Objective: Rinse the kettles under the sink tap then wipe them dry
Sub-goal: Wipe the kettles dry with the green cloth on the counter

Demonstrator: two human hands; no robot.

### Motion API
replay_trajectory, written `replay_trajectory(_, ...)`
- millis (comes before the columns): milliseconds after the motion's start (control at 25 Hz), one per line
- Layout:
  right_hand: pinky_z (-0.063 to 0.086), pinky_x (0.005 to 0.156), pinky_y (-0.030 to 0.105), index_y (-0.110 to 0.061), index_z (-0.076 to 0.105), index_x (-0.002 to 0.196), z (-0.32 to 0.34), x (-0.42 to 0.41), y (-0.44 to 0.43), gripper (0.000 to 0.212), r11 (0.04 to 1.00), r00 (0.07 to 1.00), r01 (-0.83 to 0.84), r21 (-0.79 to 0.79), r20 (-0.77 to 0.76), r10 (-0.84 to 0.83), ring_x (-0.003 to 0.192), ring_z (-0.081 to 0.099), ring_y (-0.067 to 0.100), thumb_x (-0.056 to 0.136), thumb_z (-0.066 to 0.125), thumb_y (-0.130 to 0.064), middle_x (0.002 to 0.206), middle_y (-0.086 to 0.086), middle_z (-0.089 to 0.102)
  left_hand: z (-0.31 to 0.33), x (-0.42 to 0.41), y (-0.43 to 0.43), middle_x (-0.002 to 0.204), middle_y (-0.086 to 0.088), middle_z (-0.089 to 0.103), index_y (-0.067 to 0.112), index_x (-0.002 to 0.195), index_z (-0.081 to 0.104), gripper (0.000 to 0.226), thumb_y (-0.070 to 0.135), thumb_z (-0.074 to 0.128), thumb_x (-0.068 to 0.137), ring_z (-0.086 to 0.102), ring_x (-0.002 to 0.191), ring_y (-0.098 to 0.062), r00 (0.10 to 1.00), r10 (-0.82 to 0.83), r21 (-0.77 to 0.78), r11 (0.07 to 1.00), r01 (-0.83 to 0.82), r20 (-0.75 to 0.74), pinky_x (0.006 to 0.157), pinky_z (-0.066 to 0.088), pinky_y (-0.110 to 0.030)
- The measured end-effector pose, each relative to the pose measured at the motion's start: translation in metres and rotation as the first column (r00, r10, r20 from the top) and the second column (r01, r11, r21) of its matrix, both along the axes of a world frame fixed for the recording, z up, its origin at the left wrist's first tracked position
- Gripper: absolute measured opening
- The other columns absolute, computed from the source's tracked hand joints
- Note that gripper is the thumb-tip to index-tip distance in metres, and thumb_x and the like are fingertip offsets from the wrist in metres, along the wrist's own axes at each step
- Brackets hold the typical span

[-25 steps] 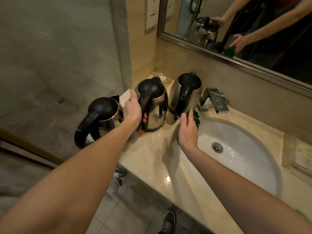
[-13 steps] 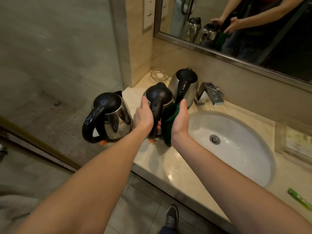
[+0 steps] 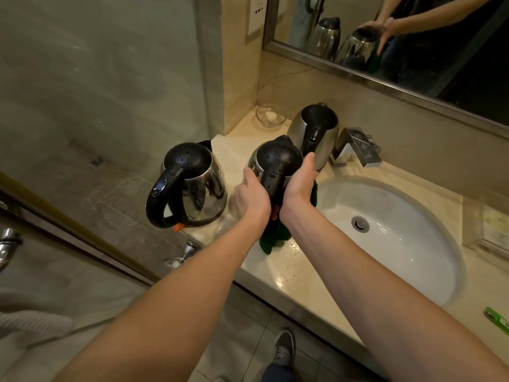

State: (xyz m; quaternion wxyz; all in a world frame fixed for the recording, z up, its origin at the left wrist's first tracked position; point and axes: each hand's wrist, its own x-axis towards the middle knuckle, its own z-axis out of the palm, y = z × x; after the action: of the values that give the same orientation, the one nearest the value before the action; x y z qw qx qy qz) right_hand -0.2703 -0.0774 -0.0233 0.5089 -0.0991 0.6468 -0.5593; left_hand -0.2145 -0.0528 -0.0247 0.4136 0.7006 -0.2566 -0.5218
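Three steel kettles with black lids stand on the marble counter left of the sink. The left kettle (image 3: 192, 186) is wet and sits at the counter's edge. On the middle kettle (image 3: 276, 158), my left hand (image 3: 252, 195) grips the left side. My right hand (image 3: 300, 186) presses a dark green cloth (image 3: 275, 237) against its right side; the cloth hangs down below both hands. The back kettle (image 3: 316, 133) stands untouched beside the tap (image 3: 358, 147).
A white sink basin (image 3: 413, 244) lies to the right. A small glass dish (image 3: 270, 115) sits in the back corner. A green item (image 3: 495, 321) lies at the counter's right front. A mirror hangs above, and a glass partition stands on the left.
My right hand picked the green cloth up from near the sink and brought it against the middle kettle. My left hand moved the kettle slightly forward and kept its hold on it.
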Motion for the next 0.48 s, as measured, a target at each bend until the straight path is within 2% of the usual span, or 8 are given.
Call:
replay_trajectory(40,0.042,0.105,0.057,-0.04,0.02,0.154,-0.005,-0.004,0.0,0.104,1.0,0.999,-0.004,0.015,0.036,0.003,0.126,0.051,0.034,0.062,0.034,-0.086,0.144,0.007,0.05,0.003,0.002,0.001,0.079,-0.015,0.066,0.004,0.104,0.063,0.064,0.055,0.025,0.105,0.061,0.055,-0.021,0.999,0.001,0.002,1.0,-0.001,-0.041,0.05,0.049,-0.028)
replay_trajectory(120,0.047,0.098,0.054,-0.039,0.036,0.149,-0.017,-0.011,-0.002,0.109,0.997,0.996,-0.048,0.054,0.073,0.044,0.115,0.058,0.034,0.053,0.035,-0.091,0.135,0.008,0.06,0.005,0.006,0.0,0.06,-0.014,0.06,-0.001,0.105,0.064,0.072,0.058,0.023,0.104,0.053,0.037,-0.02,0.997,-0.034,0.018,0.999,0.036,-0.075,0.041,0.045,-0.027)
replay_trajectory(160,0.049,0.095,0.052,-0.038,0.04,0.146,-0.02,-0.014,-0.002,0.109,0.996,0.995,-0.064,0.069,0.084,0.058,0.112,0.059,0.034,0.051,0.035,-0.092,0.132,0.008,0.062,0.005,0.008,0.0,0.057,-0.014,0.059,-0.002,0.106,0.065,0.075,0.059,0.022,0.104,0.051,0.035,-0.02,0.996,-0.054,0.029,0.998,0.056,-0.066,0.04,0.044,-0.027)
replay_trajectory(240,0.051,0.088,0.05,-0.037,0.042,0.146,-0.013,-0.014,0.002,0.101,0.993,0.991,-0.075,0.086,0.113,0.065,0.111,0.059,0.035,0.059,0.036,-0.088,0.132,0.009,0.061,0.008,0.012,-0.001,0.059,-0.014,0.059,-0.001,0.109,0.066,0.077,0.061,0.02,0.103,0.051,0.035,-0.02,0.996,-0.083,0.052,0.995,0.085,-0.043,0.039,0.043,-0.026)
replay_trajectory(360,0.054,0.074,0.043,-0.035,0.045,0.144,0.007,-0.011,0.008,0.091,0.999,0.982,-0.04,0.017,0.185,0.036,0.105,0.062,0.034,0.067,0.04,-0.083,0.126,0.011,0.063,0.011,0.016,-0.003,0.058,-0.012,0.059,0.001,0.109,0.065,0.074,0.06,0.02,0.104,0.051,0.036,-0.019,0.995,-0.104,0.062,0.993,0.104,-0.007,0.037,0.043,-0.024)
replay_trajectory(480,0.051,0.09,0.048,-0.038,0.048,0.142,0.013,-0.005,0.004,0.105,0.998,0.979,0.001,-0.057,0.205,0.011,0.109,0.062,0.033,0.049,0.046,-0.086,0.124,0.009,0.065,0.013,0.019,-0.003,0.055,-0.011,0.057,0.0,0.105,0.066,0.073,0.057,0.021,0.105,0.052,0.036,-0.019,0.99,-0.142,0.06,0.988,0.14,0.022,0.037,0.045,-0.023)
